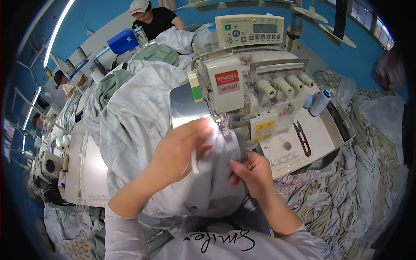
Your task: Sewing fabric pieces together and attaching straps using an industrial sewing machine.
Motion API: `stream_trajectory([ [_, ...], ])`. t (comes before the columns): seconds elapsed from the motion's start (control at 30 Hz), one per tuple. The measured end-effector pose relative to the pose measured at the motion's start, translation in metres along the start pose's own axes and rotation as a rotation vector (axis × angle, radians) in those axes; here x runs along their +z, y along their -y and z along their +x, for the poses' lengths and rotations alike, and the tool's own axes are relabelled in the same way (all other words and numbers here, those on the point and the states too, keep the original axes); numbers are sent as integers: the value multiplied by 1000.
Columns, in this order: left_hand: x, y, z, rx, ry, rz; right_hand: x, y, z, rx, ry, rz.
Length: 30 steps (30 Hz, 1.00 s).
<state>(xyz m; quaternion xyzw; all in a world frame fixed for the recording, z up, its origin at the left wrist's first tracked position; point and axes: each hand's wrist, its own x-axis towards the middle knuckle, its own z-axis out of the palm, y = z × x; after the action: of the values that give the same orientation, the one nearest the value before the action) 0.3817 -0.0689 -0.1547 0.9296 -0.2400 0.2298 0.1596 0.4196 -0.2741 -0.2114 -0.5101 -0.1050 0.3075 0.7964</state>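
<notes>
The pale grey fabric (208,182) is spread on the worktop (93,173) in front of the overlock sewing machine (251,95). It is pressed down by the left hand (177,151), fingers curled over it near the presser foot. Its edge is pinched by the right hand (253,171), fingers closed. Red thread snips (302,138) lie to the right.

Soft matt cloth against hard glossy machine.
The pale cloth (143,117) is thin, creased and dull; the sewing machine (242,86) has a smooth cream shell, plastic or painted, with a shiny bare metal plate (184,106). The snips (302,138) have red plastic handles.
</notes>
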Motion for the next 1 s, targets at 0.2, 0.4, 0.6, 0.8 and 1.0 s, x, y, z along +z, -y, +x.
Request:
stream_trajectory([
  [0.2,-26,-49,-62,-667,185,-53,-7,3,6,9,12,-8],
  [0.4,-11,-56,-152,-959,97,-371,-4,5,8,32,41,-4],
  [0.6,-19,-53,-140,-794,-565,-708,-5,8,5,41,30,1],
  [0.8,-39,-38,-123,-512,-821,-606,-5,9,6,39,46,-19],
  [1.0,-57,-47,-123,-572,-563,-401,-5,11,6,47,47,-7],
])
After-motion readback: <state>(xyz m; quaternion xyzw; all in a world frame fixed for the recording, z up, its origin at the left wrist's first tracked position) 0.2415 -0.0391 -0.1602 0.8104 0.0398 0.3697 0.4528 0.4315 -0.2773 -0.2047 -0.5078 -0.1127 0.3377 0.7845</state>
